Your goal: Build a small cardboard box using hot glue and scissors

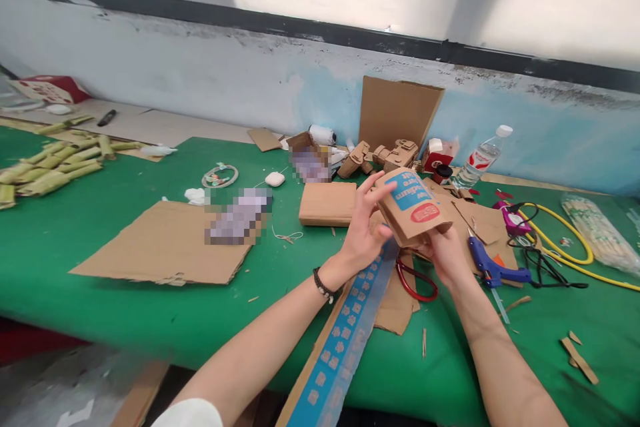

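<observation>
A folded piece of brown cardboard with blue and red print (413,203) is held above the table, curved at its top. My right hand (445,253) grips it from below, its fingers partly hidden behind the cardboard. Beside its left edge, my left hand (367,230) has its fingers spread, and one fingertip touches the printed face. Under the hands lie a long cardboard strip with a blue printed band (345,327) and scissors with red handles (417,283), their blades hidden.
A blue glue gun (493,267) lies right of my hands, near a yellow cable (575,250). Behind stand a water bottle (483,159) and small cardboard models (397,155). A flat cardboard box (327,203) and a cardboard sheet (155,243) lie leftward.
</observation>
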Tool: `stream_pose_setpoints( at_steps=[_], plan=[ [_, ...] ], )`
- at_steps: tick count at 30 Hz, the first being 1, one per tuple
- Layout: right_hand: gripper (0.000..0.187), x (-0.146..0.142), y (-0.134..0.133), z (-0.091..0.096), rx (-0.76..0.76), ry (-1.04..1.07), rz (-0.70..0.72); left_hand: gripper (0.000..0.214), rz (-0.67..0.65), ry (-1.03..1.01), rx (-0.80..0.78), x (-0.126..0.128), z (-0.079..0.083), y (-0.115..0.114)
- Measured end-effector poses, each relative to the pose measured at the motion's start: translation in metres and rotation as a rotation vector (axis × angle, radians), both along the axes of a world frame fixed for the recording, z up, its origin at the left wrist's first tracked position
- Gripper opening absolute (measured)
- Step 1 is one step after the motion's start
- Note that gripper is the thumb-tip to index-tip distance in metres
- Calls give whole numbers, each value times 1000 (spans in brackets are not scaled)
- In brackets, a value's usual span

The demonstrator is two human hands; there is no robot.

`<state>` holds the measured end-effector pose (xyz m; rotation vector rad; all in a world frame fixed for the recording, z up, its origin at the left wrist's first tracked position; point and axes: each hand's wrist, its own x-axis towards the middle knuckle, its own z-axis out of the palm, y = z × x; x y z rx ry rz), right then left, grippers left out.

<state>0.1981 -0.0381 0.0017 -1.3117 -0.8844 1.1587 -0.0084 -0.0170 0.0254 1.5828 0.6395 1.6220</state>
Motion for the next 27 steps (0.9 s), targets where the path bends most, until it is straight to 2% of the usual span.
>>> stream_pose_setpoints(
  at_steps=[3, 6, 8, 10, 12, 16, 19, 23, 27],
  plan=[
    [61, 9, 0, 0, -3, -32, 20, 67, -24, -219, -334, -11, 3, 19],
    [58, 13, -5, 3, -21, -65, 166, 63, -221, -84, -612, -27, 0, 37],
    [60, 13, -8, 6, -36, -84, 235, 61, -376, 57, -689, -34, -6, 42],
    [65, 11, -9, 7, -45, -115, 272, 56, -481, 148, -668, -35, -11, 42],
    [66, 11, -9, 7, -58, -129, 287, 53, -509, 162, -609, -33, -14, 39],
    [63, 13, -5, 6, -46, -92, 284, 50, -396, 112, -565, -29, -20, 40],
    [59, 10, -4, 5, 31, -137, 249, 43, -313, 71, -545, -27, -27, 46],
    [52, 0, -5, 5, 165, -151, 196, 36, -310, 11, -540, -26, -35, 50],
    [53, -6, -7, 3, 137, -127, 155, 43, -322, -18, -587, -26, -32, 48]
  ],
)
